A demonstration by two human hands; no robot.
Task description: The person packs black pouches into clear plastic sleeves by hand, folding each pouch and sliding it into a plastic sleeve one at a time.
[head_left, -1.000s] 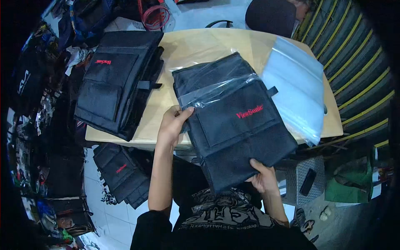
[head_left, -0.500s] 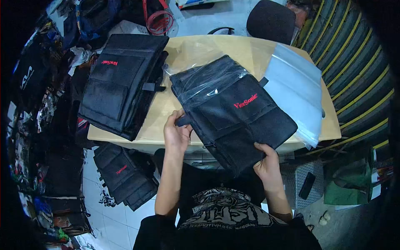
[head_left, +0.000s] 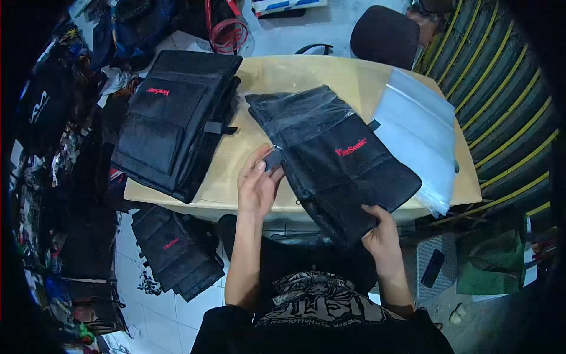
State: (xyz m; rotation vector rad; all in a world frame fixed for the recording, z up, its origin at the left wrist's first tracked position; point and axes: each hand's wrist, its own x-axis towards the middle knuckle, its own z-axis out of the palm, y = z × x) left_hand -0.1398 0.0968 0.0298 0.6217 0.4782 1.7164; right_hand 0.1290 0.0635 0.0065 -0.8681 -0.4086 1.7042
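Black fabric makes up the flat case, which lies at a slant between the 2 hands, its far part over the wooden table and its lower corner out past the near edge, above the person's lap. Whether its underside touches the tabletop is hard to tell. Red "ViewSonic" lettering shows on its upper face, and clear plastic film covers the far end, wrinkled and shiny.

The left hand is partly open, palm up, with its thumb and curled fingers around a small dark tab at the case's left edge. The right hand is closed over the case's lower right edge, thumb on top; its other fingers are mostly hidden underneath.

On the table's left side rests a pile of black cases, the top 1 with red lettering and a pocket. To the right lies a stack of pale, translucent plastic bags, close beside the held case. Down on the tiled floor, left of the person, is 1 more group of dark cases, also marked in red. Right of the person, a dark phone lies on a grey woven surface, with a green bag next to it
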